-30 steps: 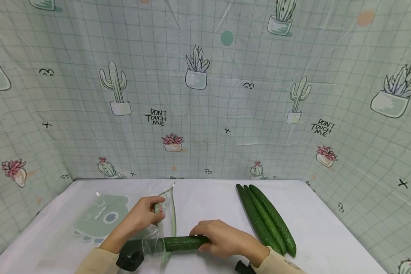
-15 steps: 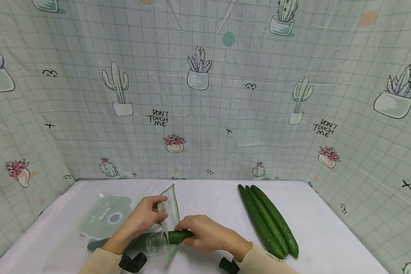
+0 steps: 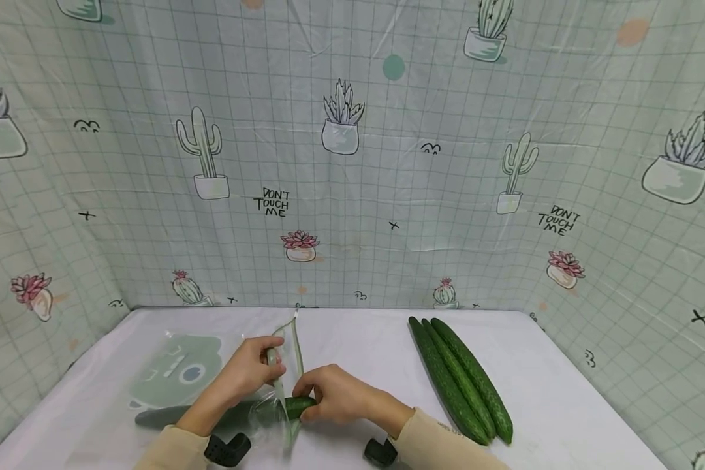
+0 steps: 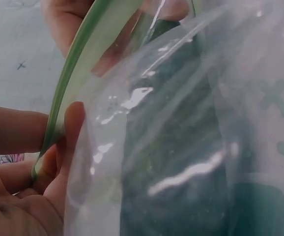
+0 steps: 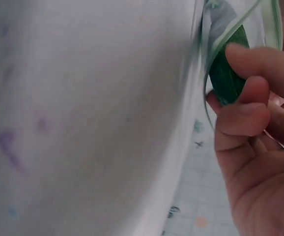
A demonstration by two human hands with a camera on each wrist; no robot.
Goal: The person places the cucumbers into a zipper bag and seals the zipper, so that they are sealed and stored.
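A clear zip bag (image 3: 176, 365) with a green rim and a printed cartoon face lies on the left of the table. My left hand (image 3: 251, 369) pinches its rim, holding the mouth apart. One cucumber (image 3: 298, 406) lies mostly inside the bag, with only its right end sticking out. That end is held by the fingers of my right hand (image 3: 337, 395) at the bag's mouth. Through the plastic, the dark cucumber (image 4: 176, 142) shows in the left wrist view. In the right wrist view the thumb and fingers touch the cucumber's tip (image 5: 228, 73).
Several more objects are absent from the tabletop's middle; three whole cucumbers (image 3: 461, 385) lie side by side on the right of the white table (image 3: 352, 339). A patterned curtain (image 3: 352, 183) rises behind the table and along both sides.
My right hand has moved left, pushing the cucumber deeper into the bag, so less of it sticks out. The left hand keeps its hold on the rim.
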